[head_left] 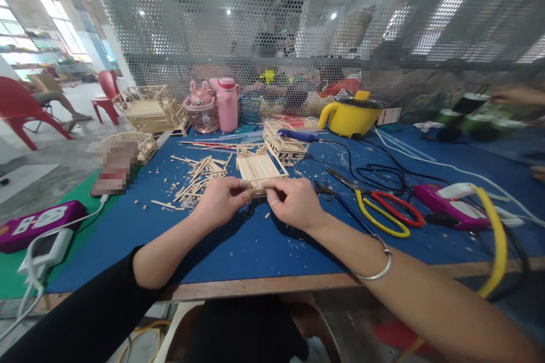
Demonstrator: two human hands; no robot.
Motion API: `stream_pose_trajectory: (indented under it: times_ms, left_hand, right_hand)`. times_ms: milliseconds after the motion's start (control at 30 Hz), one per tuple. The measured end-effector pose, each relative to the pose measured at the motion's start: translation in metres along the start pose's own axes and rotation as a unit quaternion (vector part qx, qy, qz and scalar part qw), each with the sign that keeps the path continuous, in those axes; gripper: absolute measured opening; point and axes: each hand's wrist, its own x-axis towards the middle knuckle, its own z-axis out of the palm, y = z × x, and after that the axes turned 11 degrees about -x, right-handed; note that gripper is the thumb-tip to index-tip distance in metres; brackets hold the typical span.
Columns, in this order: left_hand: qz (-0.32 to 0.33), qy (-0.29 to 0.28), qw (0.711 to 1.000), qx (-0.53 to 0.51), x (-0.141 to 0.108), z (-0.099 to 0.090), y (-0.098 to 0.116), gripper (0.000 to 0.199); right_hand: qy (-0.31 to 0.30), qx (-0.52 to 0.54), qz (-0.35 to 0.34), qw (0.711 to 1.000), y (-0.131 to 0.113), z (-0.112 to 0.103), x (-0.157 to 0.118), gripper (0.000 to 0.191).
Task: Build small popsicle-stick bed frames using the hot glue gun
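A small model of pale wooden sticks (259, 164) with a slatted flat middle lies in front of me on the blue table cover. My left hand (222, 199) pinches the near left end of it, thumb and fingers closed. Closed in the same way, my right hand (294, 199) grips the near right end. The fingertips partly hide the near edge between them. Left of the model, close to my left hand, is a loose pile of short cut sticks (204, 177). Another stick model (286, 142) stands just behind it, with a blue-handled corded tool (297, 135) resting on top.
Scissors (383, 212) with yellow and red handles and dark pliers (340, 201) lie to the right. Behind are a yellow electric pot (351, 116), a pink bottle (227, 105) and a larger stick model (149, 110). A phone (114, 167) lies left. Cables cross the right side.
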Motion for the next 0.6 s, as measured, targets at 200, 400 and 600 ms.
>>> stream_pose_trajectory:
  times_ms: [200,400,600]
  left_hand:
    - [0.003,-0.011,1.000,-0.007,0.001,0.000,-0.001,0.023]
    - [0.013,-0.015,0.999,-0.025,0.000,-0.004,-0.002,0.026]
    - [0.134,0.048,0.986,0.088,-0.008,-0.010,0.006,0.028]
  right_hand:
    - [-0.039,0.009,0.003,0.999,-0.002,0.006,0.001,0.023]
    - [-0.053,0.037,-0.022,0.998,0.000,0.004,0.003,0.022]
    - [-0.021,0.133,0.004,0.991,-0.010,-0.004,0.004,0.019]
